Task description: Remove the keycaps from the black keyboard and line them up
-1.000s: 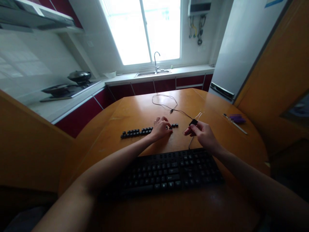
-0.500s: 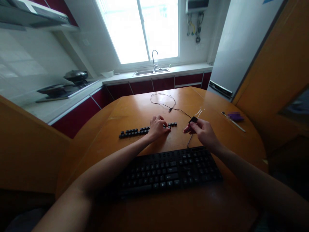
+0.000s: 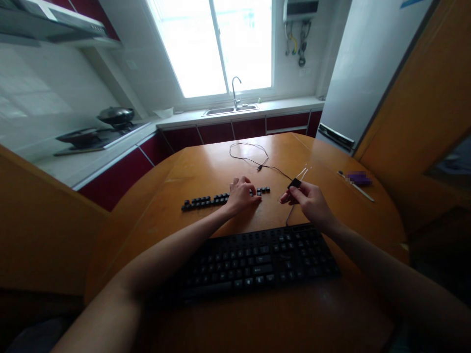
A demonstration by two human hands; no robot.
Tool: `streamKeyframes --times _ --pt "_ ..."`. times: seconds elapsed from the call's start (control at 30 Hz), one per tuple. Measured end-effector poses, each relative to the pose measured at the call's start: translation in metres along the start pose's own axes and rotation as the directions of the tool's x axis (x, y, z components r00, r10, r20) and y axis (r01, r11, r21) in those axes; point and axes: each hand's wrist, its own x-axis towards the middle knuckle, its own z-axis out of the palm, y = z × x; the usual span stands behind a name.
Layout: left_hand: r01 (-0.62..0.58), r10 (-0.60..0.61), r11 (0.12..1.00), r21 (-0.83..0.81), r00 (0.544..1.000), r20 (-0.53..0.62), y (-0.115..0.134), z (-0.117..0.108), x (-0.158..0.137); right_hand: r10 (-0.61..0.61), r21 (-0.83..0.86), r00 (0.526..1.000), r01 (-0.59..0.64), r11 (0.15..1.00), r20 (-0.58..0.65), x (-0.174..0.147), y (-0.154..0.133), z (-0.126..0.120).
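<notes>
My left hand is over a row of loose black keycaps on the table, its fingers curled. Thumb and index finger close around a keycap near the row's right end; part of the row is hidden behind the hand. My right hand pinches a small black square piece above the table. Two thin pale prongs show just beyond it; whether they are joined to it I cannot tell. Nearer to me lies a black keyboard, with bare spots along its upper rows. My left forearm covers its left part.
The keyboard's thin cable loops across the far side of the wooden table. To the right lie a white stick with a dark end and a purple item, blurred. A counter with a sink stands beyond.
</notes>
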Motion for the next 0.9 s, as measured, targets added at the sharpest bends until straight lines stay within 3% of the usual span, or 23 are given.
streamKeyframes --times 0.37,0.9 --pt "0.007 -0.01 0.999 0.046 0.997 0.076 -0.0051 -0.005 -0.0004 -0.004 -0.008 1.0 0.004 1.0 0.005 0.0043 0.0075 0.0022" --pt "0.001 -0.005 0.999 0.045 0.996 0.084 -0.0028 -0.0088 0.0039 -0.003 -0.025 1.0 0.003 1.0 0.006 0.0035 0.0071 0.0026"
